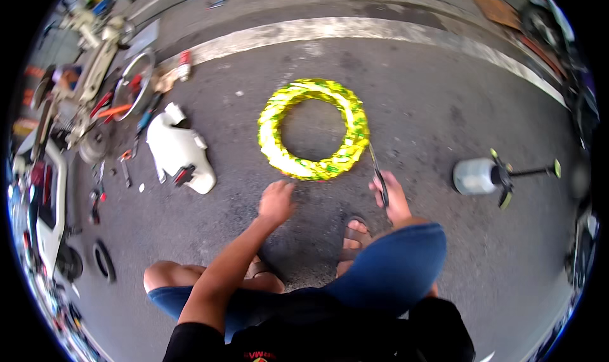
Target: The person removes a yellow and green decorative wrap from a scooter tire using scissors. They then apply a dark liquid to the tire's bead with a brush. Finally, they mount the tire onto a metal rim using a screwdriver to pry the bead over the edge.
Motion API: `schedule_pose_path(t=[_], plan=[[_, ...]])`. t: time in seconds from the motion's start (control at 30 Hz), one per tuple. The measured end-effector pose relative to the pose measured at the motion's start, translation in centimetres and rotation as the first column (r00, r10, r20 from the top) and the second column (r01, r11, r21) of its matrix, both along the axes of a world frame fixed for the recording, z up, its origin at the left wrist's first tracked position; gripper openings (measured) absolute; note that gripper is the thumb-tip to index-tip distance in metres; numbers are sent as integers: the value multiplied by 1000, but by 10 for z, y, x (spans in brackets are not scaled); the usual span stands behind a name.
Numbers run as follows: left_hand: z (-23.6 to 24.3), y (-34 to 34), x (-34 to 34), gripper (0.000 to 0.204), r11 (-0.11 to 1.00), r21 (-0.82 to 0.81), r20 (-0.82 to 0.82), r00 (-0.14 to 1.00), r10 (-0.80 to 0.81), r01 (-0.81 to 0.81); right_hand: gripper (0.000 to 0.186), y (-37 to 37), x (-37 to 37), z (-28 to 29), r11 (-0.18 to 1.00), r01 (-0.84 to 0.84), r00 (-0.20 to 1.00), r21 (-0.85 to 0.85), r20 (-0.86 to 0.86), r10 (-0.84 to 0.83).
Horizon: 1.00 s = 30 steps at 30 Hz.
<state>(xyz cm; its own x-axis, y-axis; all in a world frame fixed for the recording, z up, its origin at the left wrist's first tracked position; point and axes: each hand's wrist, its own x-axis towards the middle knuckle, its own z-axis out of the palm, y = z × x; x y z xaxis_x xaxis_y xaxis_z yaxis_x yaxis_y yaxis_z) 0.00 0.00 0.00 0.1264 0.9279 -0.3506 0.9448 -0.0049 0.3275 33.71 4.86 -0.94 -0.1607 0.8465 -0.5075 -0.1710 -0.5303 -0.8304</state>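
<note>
On the asphalt in front of me lies a tyre-shaped ring (356,116) wrapped in shiny yellow-green packing strip. My right hand (396,198) is closed around the black handle of a slim tool with a thin metal blade (381,187), which looks like a knife. Its tip points up at the ring's lower right edge; whether it touches cannot be told. Just below the ring's lower left edge is my left hand (277,201), back upward. Its fingers are bent and mostly hidden beneath it, and I cannot see anything held there.
To the left lie a white scooter body panel (177,148), a metal basin (147,77) with tools in it, loose hand tools (125,170) and a small black tyre (103,260). A pump spray bottle (474,176) lies to the right. A red-and-white can (184,65) is near the painted line.
</note>
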Motion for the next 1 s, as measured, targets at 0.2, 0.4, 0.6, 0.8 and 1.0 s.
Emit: schedule_pose_path(t=[0.2,0.4,0.6,0.8,1.0], plan=[[-41,9,79,40,931,364,57,998,-13,-8,49,-82,-39,-4,994,-59,998,-91,-37,56],[-42,5,95,67,989,146,123,991,-54,36,47,-101,9,11,940,-329,912,-92,227,342],[-75,19,81,70,977,148,-31,988,-153,156,38,-77,2,14,988,111,986,111,114,-124],[-54,65,39,62,910,276,47,942,-334,309,25,-41,2,3,993,98,992,61,79,-103],[-3,21,32,61,669,185,109,661,-742,720,37,-75,41,-15,933,301,948,-200,173,-268]])
